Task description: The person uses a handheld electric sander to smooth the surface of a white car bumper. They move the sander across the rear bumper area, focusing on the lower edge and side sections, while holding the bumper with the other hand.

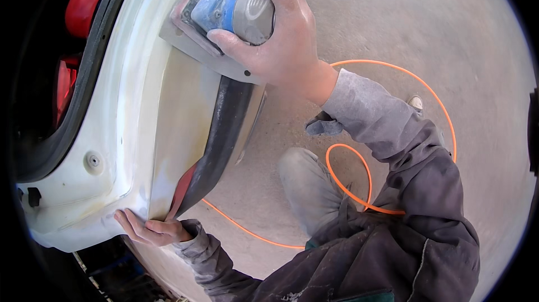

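My right hand grips the grey round head of a blue palm sander, thumb and fingers wrapped around it. The sander's square pad and a thin grey sheet under it lie against the upper part of a pale, dusty car body panel. At the panel's lower corner my left hand rests with its fingers spread over the edge, holding no tool. Beside its fingertips, a red strip runs along the dark trim. Both sleeves are coated with dust.
An orange hose loops over the concrete floor and across my body near my bent knee. Red tail lamps show at the left, past a black rubber seal. A shoe shows beyond my right sleeve.
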The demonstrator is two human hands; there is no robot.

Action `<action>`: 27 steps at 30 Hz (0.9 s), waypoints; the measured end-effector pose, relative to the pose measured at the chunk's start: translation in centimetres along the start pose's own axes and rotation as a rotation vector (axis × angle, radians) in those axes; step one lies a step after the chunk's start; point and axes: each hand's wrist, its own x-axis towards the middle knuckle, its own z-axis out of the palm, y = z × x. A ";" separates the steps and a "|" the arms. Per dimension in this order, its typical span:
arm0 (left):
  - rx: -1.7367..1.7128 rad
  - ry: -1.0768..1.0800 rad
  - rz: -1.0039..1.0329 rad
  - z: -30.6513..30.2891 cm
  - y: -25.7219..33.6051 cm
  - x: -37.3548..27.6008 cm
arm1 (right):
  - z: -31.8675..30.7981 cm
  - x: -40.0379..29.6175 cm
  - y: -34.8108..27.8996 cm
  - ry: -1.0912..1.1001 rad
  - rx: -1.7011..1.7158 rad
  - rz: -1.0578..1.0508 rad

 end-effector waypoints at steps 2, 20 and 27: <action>-0.016 0.001 0.000 0.4 0.1 -0.1 | -0.3 0.1 1.5 0.024 -0.022 0.006; 0.001 -0.037 -0.062 0.2 0.0 -0.8 | 0.3 -1.1 -5.7 -0.033 0.072 0.070; 0.013 -0.021 -0.059 0.1 0.0 -0.5 | 0.2 -1.2 -6.0 -0.025 0.086 0.036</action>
